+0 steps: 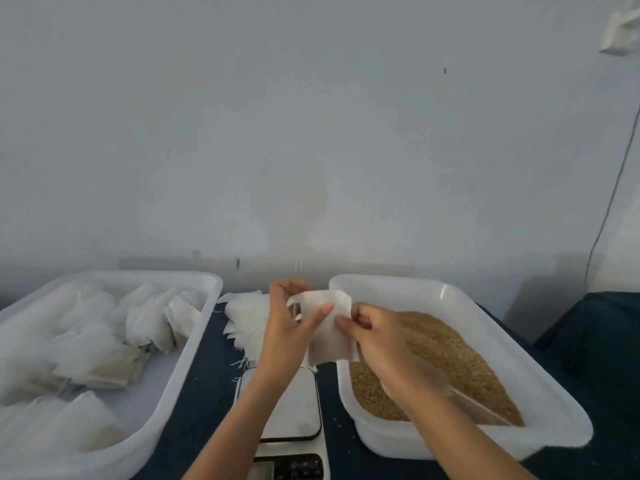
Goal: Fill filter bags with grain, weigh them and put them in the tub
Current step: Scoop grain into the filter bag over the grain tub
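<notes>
Leftward, tub [194, 344] holds filled bags [104, 327]; right tray [540, 362] holds grain [446, 355].

Both hands — left hand [289, 327], right hand [375, 332] — pinch an empty filter bag [327, 329] above the scale [294, 407].

Dark table [214, 379] bearing scale [294, 420]; left of scale, tub [194, 348] of filled bags; right, grain tub [540, 386]; behind, empty filter bags [244, 320].
</notes>
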`<control>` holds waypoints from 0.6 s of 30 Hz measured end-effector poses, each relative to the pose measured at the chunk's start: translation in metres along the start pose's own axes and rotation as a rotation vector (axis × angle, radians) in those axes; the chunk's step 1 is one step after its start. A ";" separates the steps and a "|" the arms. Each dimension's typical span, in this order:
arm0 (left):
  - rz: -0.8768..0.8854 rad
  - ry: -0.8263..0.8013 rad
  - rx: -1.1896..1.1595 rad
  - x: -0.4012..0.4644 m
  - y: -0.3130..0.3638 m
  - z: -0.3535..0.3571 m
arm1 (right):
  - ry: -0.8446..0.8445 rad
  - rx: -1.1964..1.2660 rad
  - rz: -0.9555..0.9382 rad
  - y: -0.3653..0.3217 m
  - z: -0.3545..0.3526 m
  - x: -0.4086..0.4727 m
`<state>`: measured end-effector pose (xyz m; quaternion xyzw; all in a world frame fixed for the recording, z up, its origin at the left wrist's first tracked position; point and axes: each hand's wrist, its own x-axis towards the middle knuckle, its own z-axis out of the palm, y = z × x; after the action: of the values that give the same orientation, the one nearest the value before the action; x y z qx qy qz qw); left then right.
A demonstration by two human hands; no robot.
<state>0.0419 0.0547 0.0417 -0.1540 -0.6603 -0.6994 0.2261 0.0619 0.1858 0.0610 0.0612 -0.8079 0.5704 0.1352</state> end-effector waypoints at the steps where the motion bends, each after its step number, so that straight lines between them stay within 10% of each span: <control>1: -0.049 -0.015 0.006 -0.004 -0.001 -0.010 | 0.016 -0.010 -0.022 -0.003 0.012 -0.001; 18: -0.213 -0.067 0.487 -0.031 -0.076 -0.078 | 0.051 -0.273 -0.031 0.068 0.108 -0.012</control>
<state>0.0350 -0.0173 -0.0458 -0.0477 -0.8286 -0.5345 0.1596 0.0400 0.1073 -0.0374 0.0400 -0.8733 0.4543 0.1714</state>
